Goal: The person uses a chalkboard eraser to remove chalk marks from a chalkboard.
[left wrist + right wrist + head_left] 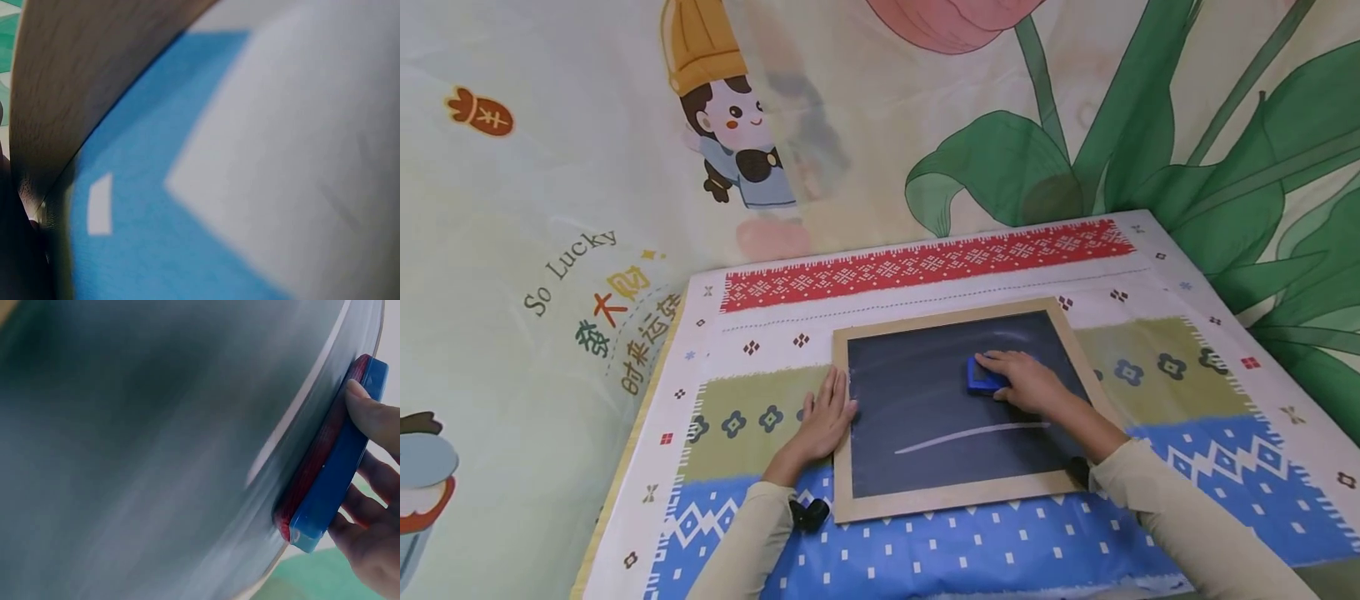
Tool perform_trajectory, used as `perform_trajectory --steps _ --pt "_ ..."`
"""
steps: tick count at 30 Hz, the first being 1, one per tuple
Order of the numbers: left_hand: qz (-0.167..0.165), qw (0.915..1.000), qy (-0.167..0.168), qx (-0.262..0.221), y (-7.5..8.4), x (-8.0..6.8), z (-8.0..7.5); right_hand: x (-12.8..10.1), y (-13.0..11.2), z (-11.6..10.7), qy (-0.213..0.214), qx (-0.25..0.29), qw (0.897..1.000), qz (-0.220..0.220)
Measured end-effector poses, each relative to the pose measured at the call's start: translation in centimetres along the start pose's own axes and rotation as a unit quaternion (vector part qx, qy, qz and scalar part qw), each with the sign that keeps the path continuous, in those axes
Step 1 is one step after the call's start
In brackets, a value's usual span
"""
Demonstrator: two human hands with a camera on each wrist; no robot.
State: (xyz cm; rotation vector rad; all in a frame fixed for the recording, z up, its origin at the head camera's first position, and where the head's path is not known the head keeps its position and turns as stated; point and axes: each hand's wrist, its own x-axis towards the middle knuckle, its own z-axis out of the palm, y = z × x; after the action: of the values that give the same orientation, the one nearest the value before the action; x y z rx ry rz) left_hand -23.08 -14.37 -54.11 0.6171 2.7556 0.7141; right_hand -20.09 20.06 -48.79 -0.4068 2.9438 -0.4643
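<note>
- Sleeves (752, 533) come in at the bottom edge, nearest the camera, over a desk (925, 550) covered by a patterned cloth.
- Left hand (822, 421) lies flat, fingers straight, against the left wooden frame of the chalkboard (925, 417), gripping nothing; it looks to be steadying the board.
- Chalkboard lies flat mid-desk; a stiff, light slab, likely to slide on the smooth cloth unless braced at the frame.
- One chalk line (970, 433) shows across the lower slate.
- Eraser (983, 375) sits pad-down on the upper slate, under the right hand (1026, 382), whose fingers (375, 419) curl round its blue plastic back.
- Eraser seems light: hard shell, soft red pad; best held by the long edges.
</note>
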Motion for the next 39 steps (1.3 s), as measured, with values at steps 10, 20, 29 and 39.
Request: perform_trajectory --steps 10,20,29,39 --pt "-0.007 0.9999 -0.006 0.007 0.0 0.3 -0.1 -2.1 4.7 -1.2 0.013 0.010 0.999 0.041" --pt "-0.013 0.9996 -0.013 0.021 0.0 0.5 -0.3 -1.8 5.0 -1.3 0.001 0.045 0.998 0.046" --pt "-0.015 0.9993 -0.023 0.024 0.0 0.6 -0.2 -3.4 4.8 -1.0 -0.008 0.053 0.998 0.043" --pt "-0.014 0.9993 -0.023 0.025 0.1 0.6 -0.3 -6.9 3.8 -0.3 0.007 0.052 0.998 0.030"
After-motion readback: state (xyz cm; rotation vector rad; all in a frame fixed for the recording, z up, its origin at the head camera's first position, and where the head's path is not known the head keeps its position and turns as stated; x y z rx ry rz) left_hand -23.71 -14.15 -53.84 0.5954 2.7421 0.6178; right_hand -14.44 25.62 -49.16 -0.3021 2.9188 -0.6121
